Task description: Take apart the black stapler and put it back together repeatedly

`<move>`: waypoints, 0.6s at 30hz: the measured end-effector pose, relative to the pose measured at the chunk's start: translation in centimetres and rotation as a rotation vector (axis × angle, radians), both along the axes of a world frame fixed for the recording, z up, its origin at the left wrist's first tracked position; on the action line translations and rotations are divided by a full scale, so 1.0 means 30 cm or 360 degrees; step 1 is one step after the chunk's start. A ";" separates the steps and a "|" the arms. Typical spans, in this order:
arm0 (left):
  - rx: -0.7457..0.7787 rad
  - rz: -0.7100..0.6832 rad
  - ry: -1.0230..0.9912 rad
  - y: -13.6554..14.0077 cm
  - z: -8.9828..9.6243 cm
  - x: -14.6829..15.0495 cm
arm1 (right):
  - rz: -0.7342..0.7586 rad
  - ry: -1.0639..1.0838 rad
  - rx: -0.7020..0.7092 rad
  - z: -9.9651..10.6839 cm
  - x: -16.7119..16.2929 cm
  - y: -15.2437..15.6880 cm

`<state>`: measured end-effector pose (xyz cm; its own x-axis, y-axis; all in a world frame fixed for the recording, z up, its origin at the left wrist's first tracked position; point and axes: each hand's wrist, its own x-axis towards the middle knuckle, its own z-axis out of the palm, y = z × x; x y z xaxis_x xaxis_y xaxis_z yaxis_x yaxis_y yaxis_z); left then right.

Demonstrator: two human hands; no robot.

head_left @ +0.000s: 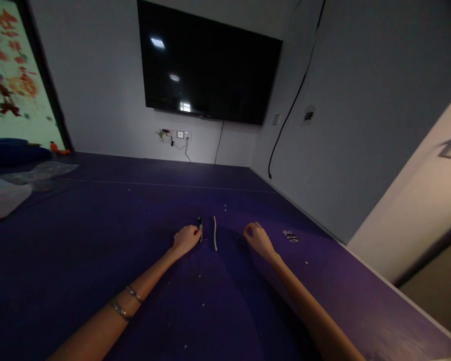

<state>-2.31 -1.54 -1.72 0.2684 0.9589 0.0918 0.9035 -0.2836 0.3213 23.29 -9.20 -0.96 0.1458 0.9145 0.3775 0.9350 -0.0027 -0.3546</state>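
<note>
My left hand (187,238) is closed, its thumb and fingers pinching a thin, light-coloured strip with a dark end (201,225), which stands out along the fingertips. What kind of thing the strip is does not show. Just to its right, a pale, slightly curved stick-like piece (215,233) lies lengthwise on the purple surface (165,301), touched by neither hand. Farther right, my right hand (260,240) is closed, with thumb and forefinger curled together into a ring. Whether anything tiny sits between those fingertips cannot be seen.
A small clear packet with dark contents (290,236) lies right of my right hand. Tiny white bits are scattered about. Clear plastic film (41,173) and a white sheet (3,198) lie at the left. A black cable (291,108) hangs down the right wall; a television (210,60) is mounted ahead.
</note>
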 end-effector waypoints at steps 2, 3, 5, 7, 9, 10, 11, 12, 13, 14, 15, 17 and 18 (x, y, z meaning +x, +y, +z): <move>0.0026 0.0007 -0.0038 0.002 -0.002 -0.003 | -0.0064 0.0011 0.0096 -0.018 0.101 -0.027; 0.0038 0.0008 -0.0062 0.004 -0.004 -0.005 | -0.0119 0.0009 0.0130 -0.029 0.153 -0.040; 0.0062 0.0000 -0.0122 0.010 -0.011 -0.009 | -0.0244 -0.0006 0.0165 -0.051 0.259 -0.065; 0.0076 -0.0006 -0.0184 0.016 -0.020 -0.012 | -0.0374 -0.0004 0.0201 -0.072 0.360 -0.086; 0.0087 -0.0009 -0.0229 0.022 -0.029 -0.015 | -0.0442 -0.0009 0.0233 -0.090 0.448 -0.103; 0.0093 -0.0009 -0.0244 0.025 -0.032 -0.016 | -0.0459 -0.0019 0.0235 -0.098 0.486 -0.109; 0.0097 -0.0012 -0.0253 0.026 -0.036 -0.016 | -0.0469 -0.0034 0.0225 -0.105 0.518 -0.114; 0.0104 -0.0018 -0.0259 0.028 -0.038 -0.017 | -0.0475 -0.0048 0.0204 -0.111 0.546 -0.118; 0.0109 -0.0022 -0.0261 0.028 -0.040 -0.018 | -0.0478 -0.0060 0.0175 -0.117 0.570 -0.121; 0.0117 -0.0027 -0.0261 0.029 -0.041 -0.018 | -0.0473 -0.0068 0.0143 -0.122 0.590 -0.123; 0.0123 -0.0034 -0.0259 0.029 -0.041 -0.018 | -0.0459 -0.0071 0.0109 -0.125 0.608 -0.124; 0.0127 -0.0040 -0.0251 0.028 -0.040 -0.018 | -0.0398 -0.0066 0.0052 -0.128 0.641 -0.125; 0.0123 -0.0038 -0.0244 0.027 -0.040 -0.018 | -0.0356 -0.0062 0.0028 -0.126 0.656 -0.125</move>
<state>-2.83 -0.72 -2.91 0.2681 0.9409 0.2069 0.8383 -0.3337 0.4311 42.97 -12.94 -4.74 0.3290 0.8544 0.4022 0.9249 -0.2056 -0.3198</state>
